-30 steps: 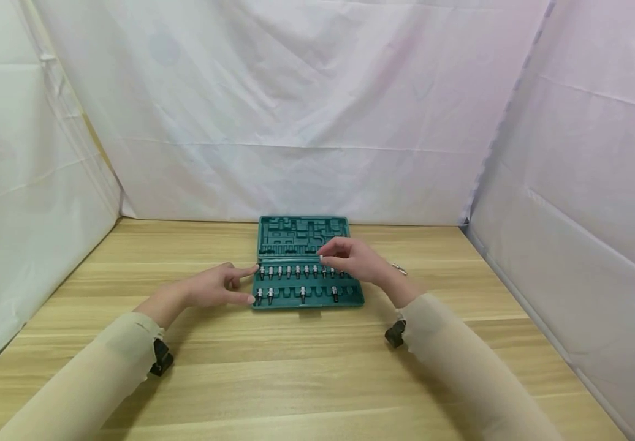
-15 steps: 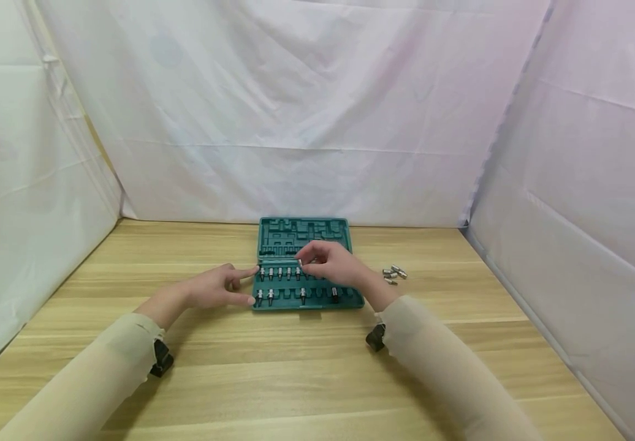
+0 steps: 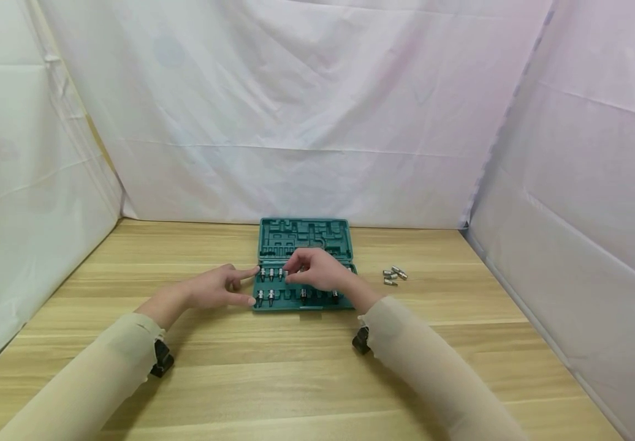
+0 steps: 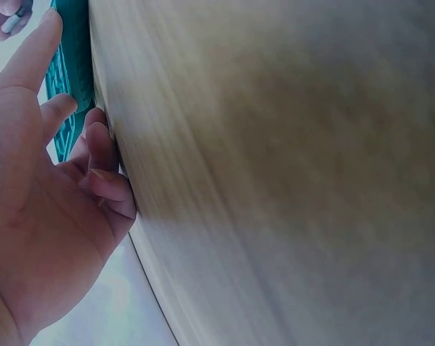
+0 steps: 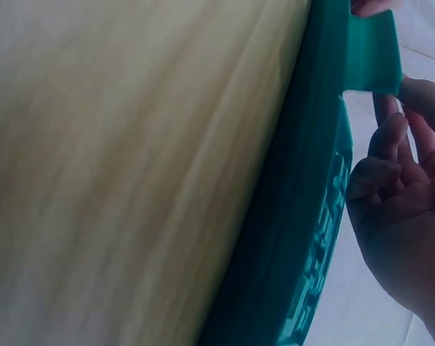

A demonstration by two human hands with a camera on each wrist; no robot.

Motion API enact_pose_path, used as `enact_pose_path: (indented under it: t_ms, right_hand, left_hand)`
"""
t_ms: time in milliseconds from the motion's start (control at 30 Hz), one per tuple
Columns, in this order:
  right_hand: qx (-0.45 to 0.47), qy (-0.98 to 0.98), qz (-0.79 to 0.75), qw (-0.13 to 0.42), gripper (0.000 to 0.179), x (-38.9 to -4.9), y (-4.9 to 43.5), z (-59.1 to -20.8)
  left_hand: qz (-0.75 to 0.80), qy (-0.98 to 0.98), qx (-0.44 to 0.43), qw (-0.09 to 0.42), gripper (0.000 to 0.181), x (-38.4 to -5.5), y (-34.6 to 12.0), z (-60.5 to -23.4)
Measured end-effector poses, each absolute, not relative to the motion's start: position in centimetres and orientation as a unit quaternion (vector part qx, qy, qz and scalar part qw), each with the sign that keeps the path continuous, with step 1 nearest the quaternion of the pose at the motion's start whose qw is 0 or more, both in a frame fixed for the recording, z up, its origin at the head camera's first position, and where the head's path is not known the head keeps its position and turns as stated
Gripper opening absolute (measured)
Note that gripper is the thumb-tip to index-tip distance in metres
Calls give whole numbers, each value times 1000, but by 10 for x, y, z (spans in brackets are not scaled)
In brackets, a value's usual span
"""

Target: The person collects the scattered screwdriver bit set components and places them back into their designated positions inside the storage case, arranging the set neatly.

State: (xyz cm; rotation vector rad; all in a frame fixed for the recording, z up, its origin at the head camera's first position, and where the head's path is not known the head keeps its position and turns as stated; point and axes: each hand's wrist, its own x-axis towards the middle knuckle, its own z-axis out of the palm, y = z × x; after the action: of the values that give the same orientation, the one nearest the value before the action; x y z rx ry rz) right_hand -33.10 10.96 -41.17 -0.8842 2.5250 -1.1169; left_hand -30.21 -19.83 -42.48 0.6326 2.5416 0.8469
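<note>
A green plastic socket case [image 3: 279, 307] lies unfolded on the wooden table, its moulded lid [image 3: 276, 230] at the back. Short silver bit sockets with dark tips stand in two rows; a front-row bit socket [image 3: 271, 297] is near the left end. My left hand [image 3: 211, 288] touches the case's left edge with straight index finger and thumb. Over the back row, my right hand [image 3: 319, 269] pinches a small silver bit socket [image 4: 13, 21], seen best in the left wrist view. That hand covers part of both rows. The right wrist view shows its curled fingers [image 5: 376, 176] beyond the case's rim.
Several loose bit sockets [image 3: 393, 275] lie in a small pile on the table [image 3: 295, 373], right of the case. White cloth [image 3: 306, 110] hangs behind the table and on both sides.
My right hand has moved left along the back row with the bit socket, uncovering the loose pile on the right. My left hand has stayed at the case's left edge.
</note>
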Motion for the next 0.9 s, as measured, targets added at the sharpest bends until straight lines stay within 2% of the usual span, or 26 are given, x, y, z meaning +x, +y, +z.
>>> enact_pose_path:
  t_ms: [267, 900]
  right_hand:
    - [-282, 888, -326, 161, 11, -328, 95, -414]
    - [-317, 902, -245, 162, 4, -328, 91, -411]
  left_hand:
    - [301, 905, 231, 192, 89, -301, -197, -424]
    - [302, 905, 234, 186, 89, -303, -197, -426]
